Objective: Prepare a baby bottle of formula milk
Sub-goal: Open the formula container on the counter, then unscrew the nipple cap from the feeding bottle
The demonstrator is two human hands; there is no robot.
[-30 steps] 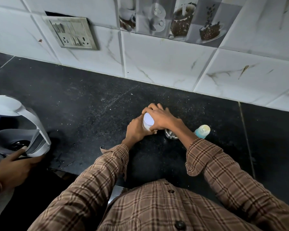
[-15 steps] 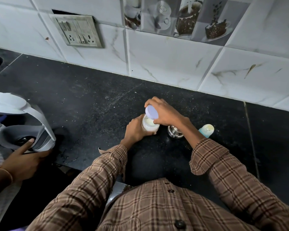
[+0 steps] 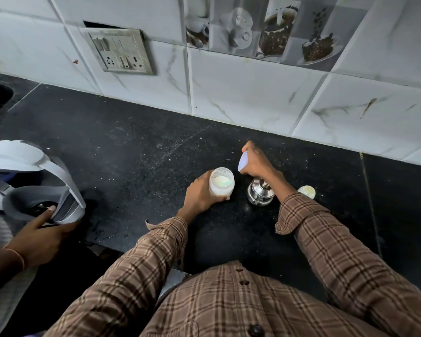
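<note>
While the left hand [image 3: 199,195] grasps the open jar [image 3: 221,184] upright on the black table [image 3: 136,152], the right hand [image 3: 257,162] holds its lid [image 3: 243,161] clear.
White powder fills the jar; a steel pot [image 3: 260,194] stands just right of it, under the right wrist.

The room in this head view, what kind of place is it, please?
Most likely a home kitchen: a black stone countertop runs along a white tiled wall with coffee-picture tiles, and a switch and socket plate is set above it.
</note>
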